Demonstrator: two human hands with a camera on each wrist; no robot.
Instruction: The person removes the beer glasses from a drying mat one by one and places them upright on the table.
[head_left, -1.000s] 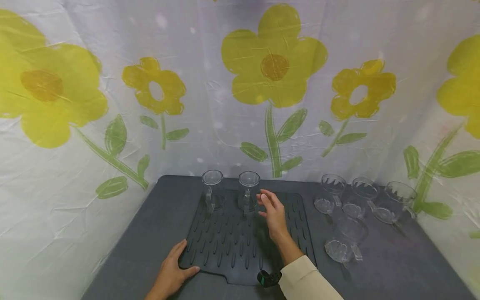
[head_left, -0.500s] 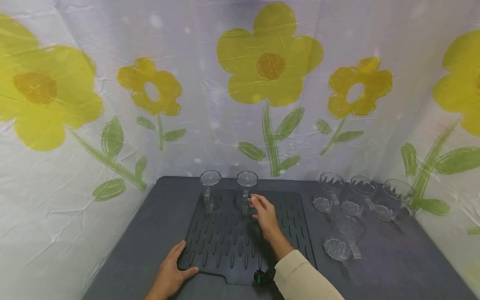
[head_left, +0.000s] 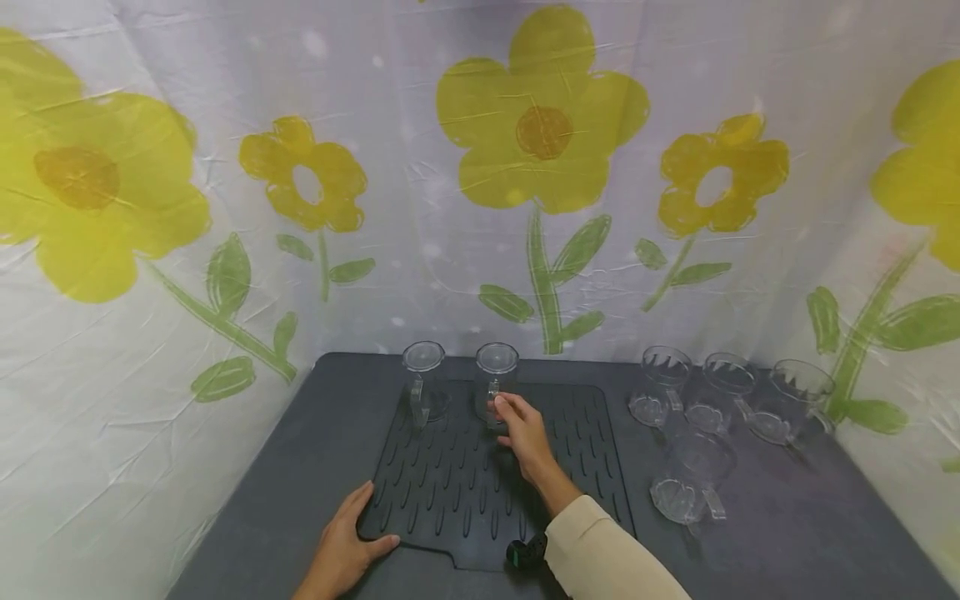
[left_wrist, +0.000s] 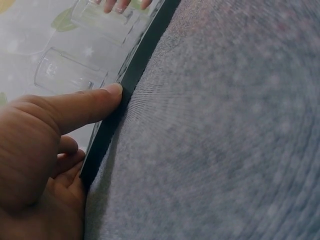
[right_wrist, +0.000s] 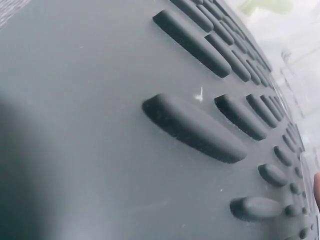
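Two clear glass mugs stand upside down at the back of a dark ridged drying mat [head_left: 450, 517], handles towards me. My right hand [head_left: 525, 437] pinches the handle of the right-hand glass mug [head_left: 497, 360] between thumb and fingertips. Beside it on the left stands the other glass mug [head_left: 424, 358], untouched. My left hand [head_left: 345, 533] rests at the near left corner of the mat. In the left wrist view its thumb [left_wrist: 87, 107] lies straight against the mat's edge, and the fingers sit along the other side. The right wrist view shows mostly mat ridges and one fingertip at the right edge.
On the table [head_left: 780, 533] right of the mat, several upright glass mugs stand: a back row with one mug [head_left: 727, 392] in its middle, and a nearer mug [head_left: 686, 492] in front. A flower-print curtain [head_left: 420, 275] closes off the back and sides.
My right hand has moved left from beside the right-hand mug onto its handle, fingertips closing on it. The left hand and both mugs on the mat hold their places.
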